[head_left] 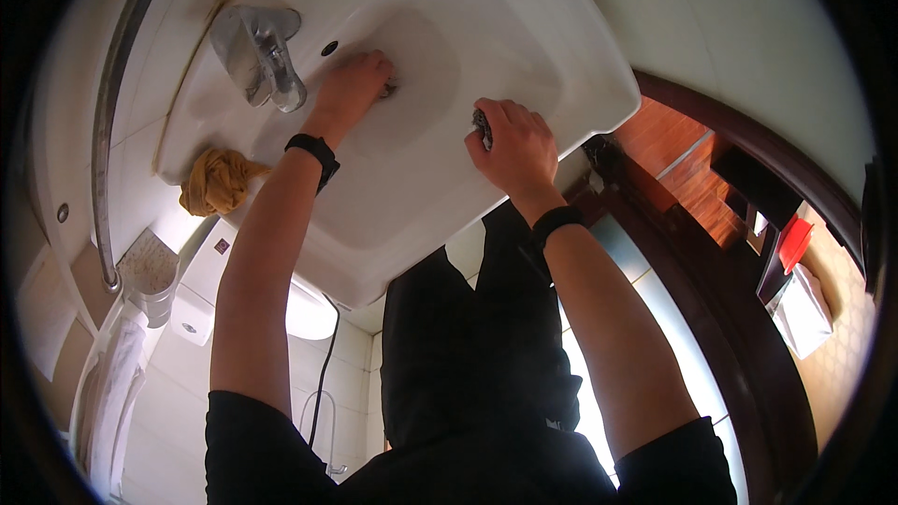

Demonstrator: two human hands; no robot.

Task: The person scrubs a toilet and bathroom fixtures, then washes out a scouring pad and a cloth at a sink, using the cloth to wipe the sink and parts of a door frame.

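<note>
Inside the white washbasin (402, 196), my left hand (348, 92) reaches down to the bottom with its fingers curled together at the dark drain hole (389, 91). Whatever those fingers may hold is hidden beneath them. My right hand (516, 148) is closed around a grey, curly steel wool scrubber (483, 129), over the basin's right side near its rim. Part of the scrubber shows between the thumb and the bent fingers. I wear a dark band on each wrist.
A chrome faucet (267, 61) stands on the basin's left ledge, near a small overflow hole (329, 48). A bunched mustard-yellow cloth (220, 181) lies on the rim at the left. A metal rail (114, 122) runs along the left wall. A dark wooden door frame (711, 337) stands at right.
</note>
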